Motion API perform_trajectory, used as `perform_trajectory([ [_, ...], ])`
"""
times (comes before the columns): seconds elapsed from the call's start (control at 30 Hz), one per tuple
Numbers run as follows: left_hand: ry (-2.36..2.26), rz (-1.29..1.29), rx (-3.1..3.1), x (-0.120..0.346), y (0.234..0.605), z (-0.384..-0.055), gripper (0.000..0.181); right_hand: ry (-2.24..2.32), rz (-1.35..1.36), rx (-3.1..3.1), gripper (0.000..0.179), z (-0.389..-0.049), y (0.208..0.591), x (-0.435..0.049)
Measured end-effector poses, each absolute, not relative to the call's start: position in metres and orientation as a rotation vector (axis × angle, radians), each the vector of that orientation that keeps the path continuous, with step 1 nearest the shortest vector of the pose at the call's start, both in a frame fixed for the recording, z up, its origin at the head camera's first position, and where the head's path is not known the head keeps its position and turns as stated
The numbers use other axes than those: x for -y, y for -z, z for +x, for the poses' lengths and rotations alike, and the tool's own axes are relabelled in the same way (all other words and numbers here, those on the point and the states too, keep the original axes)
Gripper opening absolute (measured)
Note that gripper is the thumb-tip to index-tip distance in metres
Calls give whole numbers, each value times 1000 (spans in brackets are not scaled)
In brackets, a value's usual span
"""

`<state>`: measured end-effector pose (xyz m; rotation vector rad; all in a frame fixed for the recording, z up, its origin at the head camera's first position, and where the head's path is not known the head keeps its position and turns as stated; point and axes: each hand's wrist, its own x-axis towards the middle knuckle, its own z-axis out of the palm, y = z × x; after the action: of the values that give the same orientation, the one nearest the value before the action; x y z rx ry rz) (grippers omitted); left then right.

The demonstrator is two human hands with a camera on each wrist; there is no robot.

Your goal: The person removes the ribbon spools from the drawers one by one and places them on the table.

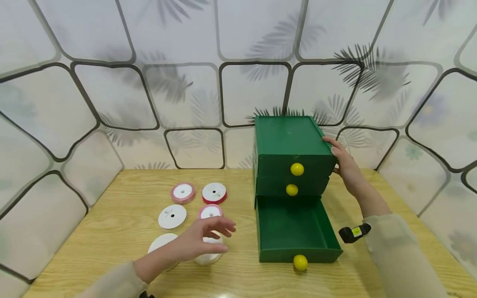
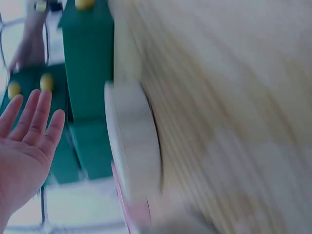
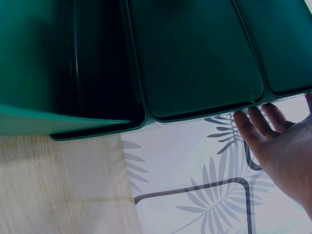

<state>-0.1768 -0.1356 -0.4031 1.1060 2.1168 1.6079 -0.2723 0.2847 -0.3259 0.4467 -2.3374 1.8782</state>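
My left hand (image 1: 191,240) hovers over the spools on the left, fingers spread and nothing in them. Partly behind it lie a white ribbon spool (image 1: 208,259) and a pink ribbon spool (image 1: 210,210). A green three-drawer cabinet (image 1: 290,134) with yellow ball knobs stands to the right. Its bottom drawer (image 1: 290,223) is pulled out, with bare green inside, while the upper two are closed. My right hand (image 1: 348,167) touches the cabinet's right side near the top edge. In the right wrist view its fingertips (image 3: 242,119) lie against that side.
More ribbon spools lie flat on the wooden table (image 1: 123,231): a pink one (image 1: 183,193), a red one (image 1: 214,193) and white ones (image 1: 172,216). Patterned cloth (image 1: 186,103) rises behind the table and along both sides. The open drawer juts toward the front.
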Motion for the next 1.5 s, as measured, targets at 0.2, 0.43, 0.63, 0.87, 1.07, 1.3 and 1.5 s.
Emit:
perform_trajectory([
  [0.2, -1746, 1048, -1842, 103, 400, -161, 34, -1881, 438, 2331, 47, -271, 326, -285],
  [0.43, -1790, 829, -1603, 79, 400, -141, 36, -1887, 424, 2333, 47, -270, 324, -285],
  [0.63, -1783, 622, -1636, 66, 406, -128, 33, -1891, 418, 2335, 46, -270, 324, -284],
  [0.87, -1722, 590, -1716, 52, 419, -123, 28, -1892, 427, 2331, 46, -270, 324, -283],
  [1.07, -1656, 526, -1724, 39, 432, -124, 30, -1890, 435, 2331, 47, -270, 324, -282],
  [1.3, -1629, 438, -1675, 21, 442, -125, 32, -1895, 442, 2324, 46, -271, 326, -282],
  [1.5, -1666, 370, -1656, 4, 446, -126, 34, -1914, 423, 2313, 45, -272, 326, -284],
])
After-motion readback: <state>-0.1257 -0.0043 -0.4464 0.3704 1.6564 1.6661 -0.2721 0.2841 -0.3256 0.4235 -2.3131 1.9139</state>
